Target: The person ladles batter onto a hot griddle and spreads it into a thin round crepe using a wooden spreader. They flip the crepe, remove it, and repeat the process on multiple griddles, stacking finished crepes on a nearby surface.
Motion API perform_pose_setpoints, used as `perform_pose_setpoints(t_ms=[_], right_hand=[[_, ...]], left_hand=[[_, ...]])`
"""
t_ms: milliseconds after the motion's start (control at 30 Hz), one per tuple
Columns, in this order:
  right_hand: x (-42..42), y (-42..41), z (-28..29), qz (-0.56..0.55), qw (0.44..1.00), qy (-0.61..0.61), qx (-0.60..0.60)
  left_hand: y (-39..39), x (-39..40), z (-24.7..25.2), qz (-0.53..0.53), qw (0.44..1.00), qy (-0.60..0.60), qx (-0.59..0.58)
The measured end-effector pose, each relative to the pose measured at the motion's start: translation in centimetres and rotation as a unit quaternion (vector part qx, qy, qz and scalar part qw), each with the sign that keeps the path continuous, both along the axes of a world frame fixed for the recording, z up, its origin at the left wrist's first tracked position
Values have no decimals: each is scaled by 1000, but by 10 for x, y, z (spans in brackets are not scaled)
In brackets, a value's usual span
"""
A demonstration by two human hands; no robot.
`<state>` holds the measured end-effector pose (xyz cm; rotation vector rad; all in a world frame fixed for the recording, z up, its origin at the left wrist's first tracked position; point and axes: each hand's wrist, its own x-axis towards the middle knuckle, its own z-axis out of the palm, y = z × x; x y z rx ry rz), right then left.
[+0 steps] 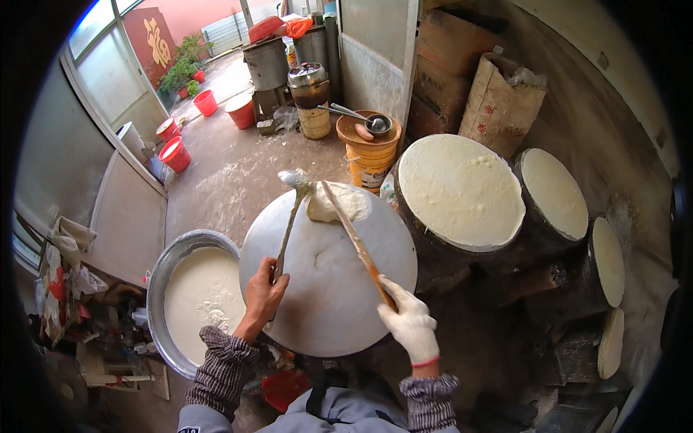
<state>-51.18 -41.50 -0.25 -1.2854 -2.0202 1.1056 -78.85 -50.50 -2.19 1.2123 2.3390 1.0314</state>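
Observation:
A round metal griddle [325, 281] stands before me with a mound of pale batter [346, 201] at its far edge. My bare left hand [265, 295] grips the handle of a ladle [295, 178], whose batter-smeared head is beside the mound. In a white glove, my right hand [409, 322] holds a long wooden stick [354, 238]; its far end lies across the batter as seen from above. Whether the stick touches the griddle there, I cannot tell. Left of the griddle, a large metal basin [157, 314] holds pale liquid batter [197, 295].
More round griddles coated with pale batter, the nearest one [460, 189] large, curve along the right. Beyond mine stands a yellow bucket [373, 159] bearing a woven tray with a metal ladle. Red buckets [175, 154] stand on the floor at far left, near glass doors; a paper sack [503, 103] leans behind.

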Motion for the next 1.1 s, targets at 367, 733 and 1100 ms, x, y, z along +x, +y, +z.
perform_pose_setpoints(t_ms=[367,733,1100], right_hand=[[9,11,-8,23,992,78,-98],[0,31,-2,59,985,68,-146],[-6,28,18,85,983,14,-164]], left_hand=[[-33,-12,-7,29,998,-52,20],[-65,-8,-2,55,993,-100,37],[-100,11,13,90,983,-152,56]])
